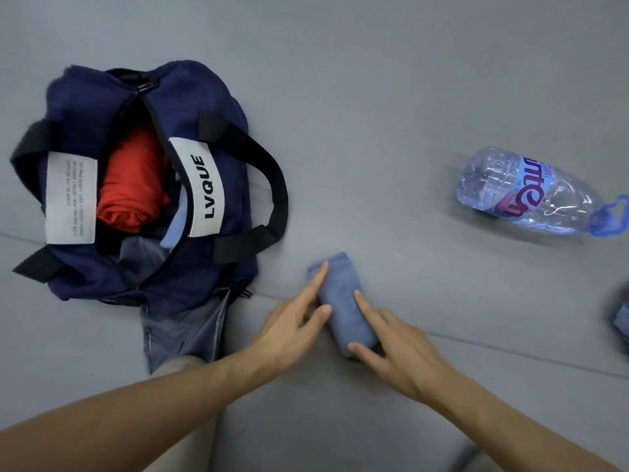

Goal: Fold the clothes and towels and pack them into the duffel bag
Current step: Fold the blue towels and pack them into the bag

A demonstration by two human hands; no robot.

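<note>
Though seemingly rolled, towel (342, 301) under hands (289, 323) (400, 352)

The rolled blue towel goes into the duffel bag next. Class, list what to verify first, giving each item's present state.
1. Blue towel rolled compactly: ok.
2. Firm hold: not ok; left hand and right hand only touch it with straight fingers.
3. Duffel bag unzipped: ok, its mouth gapes open.
4. Space inside: cannot tell; a red garment fills the middle.
5. Way to the bag free: ok; the water bottle lies apart, on the right.
</note>
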